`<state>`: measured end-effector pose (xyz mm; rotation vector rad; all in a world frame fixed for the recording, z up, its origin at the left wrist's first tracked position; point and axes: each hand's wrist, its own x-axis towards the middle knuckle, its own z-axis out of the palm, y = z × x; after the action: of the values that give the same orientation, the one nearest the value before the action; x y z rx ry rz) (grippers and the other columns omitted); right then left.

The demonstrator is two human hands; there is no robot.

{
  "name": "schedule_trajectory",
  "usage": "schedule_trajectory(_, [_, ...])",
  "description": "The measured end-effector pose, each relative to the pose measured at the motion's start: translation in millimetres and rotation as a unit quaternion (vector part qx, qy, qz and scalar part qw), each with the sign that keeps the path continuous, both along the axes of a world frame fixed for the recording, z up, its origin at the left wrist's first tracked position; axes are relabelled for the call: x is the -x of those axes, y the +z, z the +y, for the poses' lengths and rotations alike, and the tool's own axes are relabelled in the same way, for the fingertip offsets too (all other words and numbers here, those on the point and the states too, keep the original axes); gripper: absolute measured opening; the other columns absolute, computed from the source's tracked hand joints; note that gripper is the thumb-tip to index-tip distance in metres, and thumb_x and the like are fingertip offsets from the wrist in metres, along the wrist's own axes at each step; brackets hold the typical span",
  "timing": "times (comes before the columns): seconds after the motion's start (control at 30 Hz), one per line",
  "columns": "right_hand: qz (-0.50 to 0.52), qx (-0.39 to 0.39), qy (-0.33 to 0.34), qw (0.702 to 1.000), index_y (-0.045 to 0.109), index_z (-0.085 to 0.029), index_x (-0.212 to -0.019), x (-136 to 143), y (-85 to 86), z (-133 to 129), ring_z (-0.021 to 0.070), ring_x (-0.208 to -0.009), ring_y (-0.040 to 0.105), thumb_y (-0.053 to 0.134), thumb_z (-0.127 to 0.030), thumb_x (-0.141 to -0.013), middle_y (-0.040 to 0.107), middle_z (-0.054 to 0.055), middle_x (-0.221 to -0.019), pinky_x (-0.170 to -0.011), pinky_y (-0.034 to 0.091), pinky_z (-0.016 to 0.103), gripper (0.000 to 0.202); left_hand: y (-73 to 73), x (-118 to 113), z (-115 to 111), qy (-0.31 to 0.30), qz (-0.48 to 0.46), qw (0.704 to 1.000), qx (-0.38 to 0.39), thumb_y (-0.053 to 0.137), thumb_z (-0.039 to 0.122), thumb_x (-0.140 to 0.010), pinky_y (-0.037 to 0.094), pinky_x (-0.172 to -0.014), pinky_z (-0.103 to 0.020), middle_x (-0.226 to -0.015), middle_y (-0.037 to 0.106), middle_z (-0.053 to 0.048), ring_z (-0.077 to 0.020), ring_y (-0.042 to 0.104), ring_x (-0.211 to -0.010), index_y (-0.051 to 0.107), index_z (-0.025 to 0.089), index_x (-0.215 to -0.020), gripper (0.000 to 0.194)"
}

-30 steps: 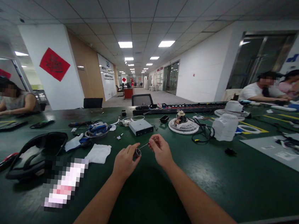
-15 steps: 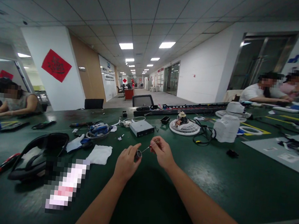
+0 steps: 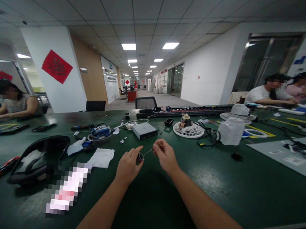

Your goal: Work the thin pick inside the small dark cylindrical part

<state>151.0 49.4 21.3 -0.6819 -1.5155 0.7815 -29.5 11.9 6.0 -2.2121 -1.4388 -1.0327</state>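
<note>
My left hand (image 3: 128, 165) is closed around a small round dark part with a pale rim (image 3: 141, 157), held between thumb and fingers above the green table. My right hand (image 3: 166, 156) pinches a small screwdriver (image 3: 148, 152); its thin metal shaft points left and down toward the round part. Whether the tip touches it is too small to tell. The fingers cover most of the screwdriver's handle. Just beyond both hands sits a silver box-shaped drive (image 3: 143, 131).
A white fan grille with a motor (image 3: 188, 129) and a white housing (image 3: 231, 132) stand at the back right. Left lie a black headset-like visor (image 3: 39, 159), a red-and-black screwdriver (image 3: 5, 167) and white tissue (image 3: 101, 158). Other people sit at both sides.
Both hands stay almost in place, shifting very slightly left along with the whole view. The screwdriver and round part are still held.
</note>
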Motion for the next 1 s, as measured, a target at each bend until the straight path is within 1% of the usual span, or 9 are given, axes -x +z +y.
schedule_trajectory(0.1, [0.001,-0.001,0.009,1.000,0.056,-0.022,-0.084,-0.1,0.4,-0.5,0.0159,-0.060,0.058,0.057,-0.047,-0.091,0.059,-0.002,-0.066,-0.057,0.046,0.027,0.026,0.0,-0.5,-0.3,-0.001,0.003,1.000,0.000,0.066,0.015,-0.083,0.052,-0.081,-0.036,-0.101,0.066,-0.004,-0.0222,0.065,-0.088,0.048,0.023,-0.132,0.053])
schedule_trajectory(0.23, [-0.002,-0.002,0.004,1.000,0.058,-0.022,-0.085,-1.0,1.0,-0.9,0.0157,-0.062,0.057,0.059,-0.043,-0.091,0.059,-0.001,-0.068,-0.060,0.046,0.027,0.022,0.5,-1.1,-0.9,-0.003,0.008,1.000,0.001,0.066,0.015,-0.083,0.053,-0.081,-0.036,-0.100,0.066,-0.004,-0.0226,0.065,-0.088,0.047,0.023,-0.132,0.053])
schedule_trajectory(0.33, [-0.005,-0.003,0.015,1.000,0.056,-0.022,-0.082,-1.5,2.2,-1.7,0.0152,-0.059,0.056,0.059,-0.042,-0.091,0.058,-0.002,-0.065,-0.058,0.046,0.027,0.022,0.2,-1.0,-0.9,-0.002,0.010,1.000,0.002,0.066,0.015,-0.083,0.053,-0.082,-0.036,-0.101,0.065,-0.004,-0.0225,0.065,-0.089,0.048,0.023,-0.132,0.052])
schedule_trajectory(0.4, [-0.003,-0.003,0.019,1.000,0.056,-0.022,-0.083,-1.5,2.8,-2.1,0.0155,-0.060,0.058,0.057,-0.042,-0.092,0.059,-0.002,-0.066,-0.057,0.046,0.027,0.022,-0.1,-0.8,-0.8,-0.002,0.011,1.000,0.003,0.066,0.015,-0.083,0.053,-0.082,-0.036,-0.100,0.065,-0.004,-0.0226,0.065,-0.089,0.048,0.022,-0.132,0.052])
schedule_trajectory(0.6, [-0.004,0.001,0.013,1.000,0.056,-0.022,-0.082,-1.5,0.4,0.0,0.0149,-0.058,0.057,0.059,-0.041,-0.092,0.058,-0.003,-0.064,-0.058,0.046,0.026,0.022,1.3,-0.8,-1.4,-0.003,0.013,1.000,0.003,0.066,0.014,-0.083,0.053,-0.082,-0.036,-0.100,0.065,-0.004,-0.0225,0.065,-0.089,0.048,0.023,-0.132,0.053])
schedule_trajectory(0.73, [0.000,0.002,0.004,1.000,0.057,-0.021,-0.085,-2.1,-1.3,1.5,0.0151,-0.060,0.058,0.058,-0.041,-0.092,0.060,-0.002,-0.067,-0.058,0.046,0.026,0.021,2.1,-1.6,-2.2,-0.003,0.017,1.000,0.005,0.067,0.015,-0.083,0.052,-0.080,-0.036,-0.100,0.066,-0.004,-0.0222,0.065,-0.088,0.049,0.022,-0.132,0.052])
schedule_trajectory(0.87, [-0.005,0.001,0.010,1.000,0.056,-0.021,-0.082,-2.3,-2.3,2.8,0.0142,-0.058,0.057,0.059,-0.041,-0.092,0.058,-0.003,-0.064,-0.057,0.045,0.026,0.022,1.1,-1.9,-1.8,-0.002,0.022,1.000,0.008,0.067,0.014,-0.083,0.052,-0.081,-0.036,-0.102,0.066,-0.005,-0.0225,0.064,-0.087,0.050,0.020,-0.131,0.052])
schedule_trajectory(1.0, [-0.001,0.000,-0.001,1.000,0.057,-0.021,-0.085,-1.7,-2.9,3.5,0.0148,-0.062,0.059,0.058,-0.041,-0.092,0.060,-0.001,-0.069,-0.060,0.047,0.026,0.021,0.2,-1.8,-1.0,0.002,0.022,1.000,0.009,0.066,0.015,-0.084,0.052,-0.080,-0.037,-0.103,0.066,-0.005,-0.0223,0.064,-0.086,0.050,0.020,-0.131,0.050])
